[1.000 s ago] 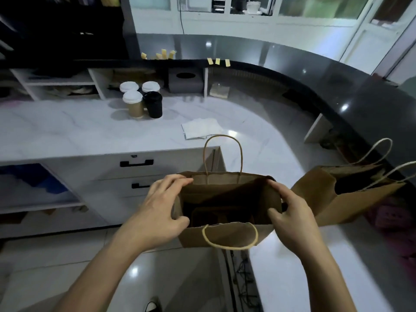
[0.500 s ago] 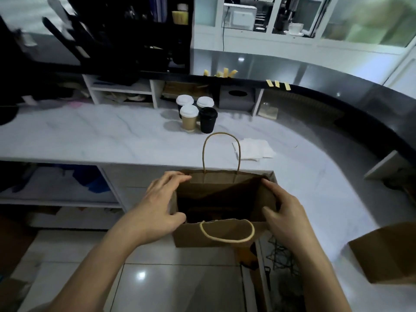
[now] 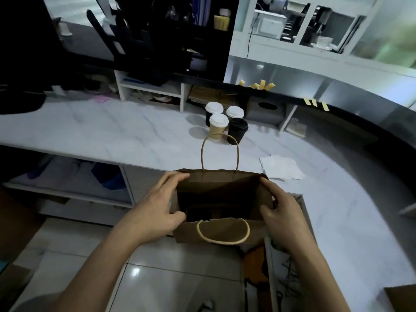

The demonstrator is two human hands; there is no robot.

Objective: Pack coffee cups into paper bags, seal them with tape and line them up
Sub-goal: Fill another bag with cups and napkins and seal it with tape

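Observation:
I hold an open brown paper bag [image 3: 221, 233] in the air in front of the counter's edge. My left hand [image 3: 157, 210] grips its left side and my right hand [image 3: 281, 217] grips its right side, thumbs at the rim. One twine handle stands up at the far side and the other hangs down over the near side. A dark cardboard insert shows inside the bag. Several coffee cups [image 3: 218, 126] stand grouped on the white marble counter [image 3: 112, 131] beyond the bag: some with white lids, one all black [image 3: 237, 131].
A stack of white napkins [image 3: 280, 168] lies right of the bag. Yellow tape strips [image 3: 314, 102] stick to the black upper ledge. A corner of another brown bag [image 3: 400, 298] shows at bottom right. Open shelves sit under the counter on the left.
The view has swung left and the bag with both hands moved along, closer to the cups. The second bag on the right has slid almost out of view.

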